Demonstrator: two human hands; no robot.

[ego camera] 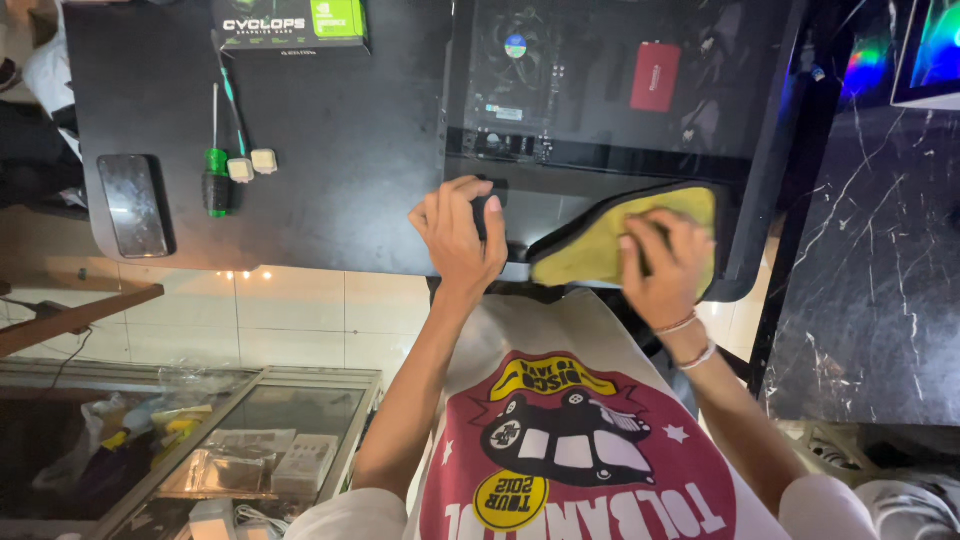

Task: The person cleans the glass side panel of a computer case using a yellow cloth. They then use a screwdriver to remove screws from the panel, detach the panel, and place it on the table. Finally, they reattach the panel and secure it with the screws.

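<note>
At about nine o'clock in the view a dark phone lies flat on the black table, and just to its right a green-handled screwdriver lies beside two small white square pieces. Toward eleven o'clock a flat graphics card box rests at the table's far edge. Near the centre the left hand is curled narrow around a small dark object at the near corner of the computer case; what the object is cannot be told. The case lies on its side from twelve to two o'clock, its glass side showing a fan and a red part inside. At about three o'clock from the left hand, the right hand presses with fingers spread flat on a yellow cloth against the case's lower edge.
</note>
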